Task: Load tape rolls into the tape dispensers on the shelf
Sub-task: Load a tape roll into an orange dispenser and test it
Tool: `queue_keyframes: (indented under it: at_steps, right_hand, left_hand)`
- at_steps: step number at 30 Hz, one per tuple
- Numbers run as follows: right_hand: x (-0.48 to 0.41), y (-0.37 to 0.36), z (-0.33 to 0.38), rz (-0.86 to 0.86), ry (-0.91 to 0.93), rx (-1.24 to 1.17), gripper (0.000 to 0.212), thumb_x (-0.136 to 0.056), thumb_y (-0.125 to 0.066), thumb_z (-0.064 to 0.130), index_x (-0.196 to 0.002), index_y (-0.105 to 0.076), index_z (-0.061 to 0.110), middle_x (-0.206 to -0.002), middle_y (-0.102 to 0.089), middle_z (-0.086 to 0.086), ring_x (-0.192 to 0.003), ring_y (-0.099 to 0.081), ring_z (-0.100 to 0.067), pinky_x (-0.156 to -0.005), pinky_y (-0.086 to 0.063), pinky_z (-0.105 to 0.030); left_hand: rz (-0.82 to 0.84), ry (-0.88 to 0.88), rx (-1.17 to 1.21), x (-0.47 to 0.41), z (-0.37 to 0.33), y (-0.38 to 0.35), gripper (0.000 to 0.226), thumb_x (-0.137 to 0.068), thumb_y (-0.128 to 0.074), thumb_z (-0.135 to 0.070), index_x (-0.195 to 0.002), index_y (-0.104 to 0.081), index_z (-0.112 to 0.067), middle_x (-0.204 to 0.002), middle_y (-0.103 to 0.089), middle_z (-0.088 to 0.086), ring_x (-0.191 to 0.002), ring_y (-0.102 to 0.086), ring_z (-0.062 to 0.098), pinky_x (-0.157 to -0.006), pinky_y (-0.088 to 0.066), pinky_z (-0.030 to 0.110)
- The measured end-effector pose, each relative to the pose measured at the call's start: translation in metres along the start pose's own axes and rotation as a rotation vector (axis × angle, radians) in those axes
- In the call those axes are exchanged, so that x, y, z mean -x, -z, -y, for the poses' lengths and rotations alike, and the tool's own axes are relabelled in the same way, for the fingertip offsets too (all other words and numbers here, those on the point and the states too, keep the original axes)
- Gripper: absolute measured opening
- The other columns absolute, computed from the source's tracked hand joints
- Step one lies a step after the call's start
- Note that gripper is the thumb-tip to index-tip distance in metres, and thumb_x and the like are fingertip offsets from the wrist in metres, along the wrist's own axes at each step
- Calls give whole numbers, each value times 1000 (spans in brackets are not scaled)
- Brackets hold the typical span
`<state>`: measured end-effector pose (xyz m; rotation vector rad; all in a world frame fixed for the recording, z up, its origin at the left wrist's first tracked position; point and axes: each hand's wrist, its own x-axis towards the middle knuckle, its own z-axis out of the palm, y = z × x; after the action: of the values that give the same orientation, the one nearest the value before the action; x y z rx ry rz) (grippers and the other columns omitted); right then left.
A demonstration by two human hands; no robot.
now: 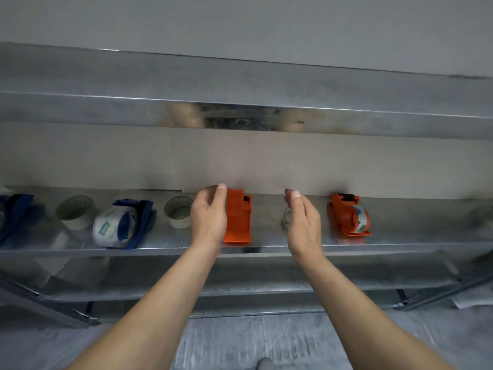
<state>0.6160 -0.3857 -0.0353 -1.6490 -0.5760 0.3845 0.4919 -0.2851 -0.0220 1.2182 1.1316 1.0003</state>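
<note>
l hand (208,217) beside orange dispenser (238,220)

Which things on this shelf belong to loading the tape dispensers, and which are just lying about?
For the job: empty orange dispenser; clear tape roll beside the right hand; white roll; second white roll.
Not needed now: loaded blue dispenser; loaded orange dispenser; upper shelf.

Grey wall (240,22), grey floor (234,340), shoe tip (265,365)
</note>
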Motion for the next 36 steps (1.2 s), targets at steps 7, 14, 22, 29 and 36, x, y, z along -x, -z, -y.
queue_keyframes:
  at_steps: [7,14,22,29,36]
  right_hand:
    - [29,39,7,-105,-71,-80,50,-77,-36,76,-102,-66,44,-117,-68,15,-117,-60,-7,-106,-45,-51]
    - [42,106,11,-231,-99,-129,62,-80,-37,71,-119,-66,32,-127,-66,5,-119,-59,-5,-109,-43,-49]
    - [42,201,-5,-353,-98,-130,49,-83,-35,68,-111,-64,39,-121,-67,12,-116,-59,-1,-106,-46,-50]
    - [24,315,-23,-421,-105,-190,58,-87,-36,59,-123,-64,24,-127,-65,3,-118,-59,-2,-109,-44,-49]
    - [10,434,-38,-451,-101,-178,66,-85,-37,61,-130,-63,20,-131,-64,3,-122,-58,-6,-110,-43,-49]
  left_hand:
    - [156,-15,69,31,4,-26,18,-95,-55,-41,-88,-63,-26,-92,-66,-5,-90,-61,10,-89,-50,43]
    - [292,-20,77,68,5,-79,13,-96,-56,-37,-89,-63,-28,-96,-66,-12,-101,-63,12,-98,-49,47]
    - [420,-43,65,125,8,-166,15,-97,-55,-34,-87,-62,-25,-86,-63,-12,-88,-60,6,-87,-48,37]
    - [521,-67,55,194,6,-265,18,-96,-54,-40,-93,-65,-25,-94,-65,-2,-88,-59,11,-72,-51,26]
    - [530,-64,16,266,7,-361,15,-97,-55,-38,-89,-62,-27,-92,-64,-15,-99,-60,11,-101,-48,50]
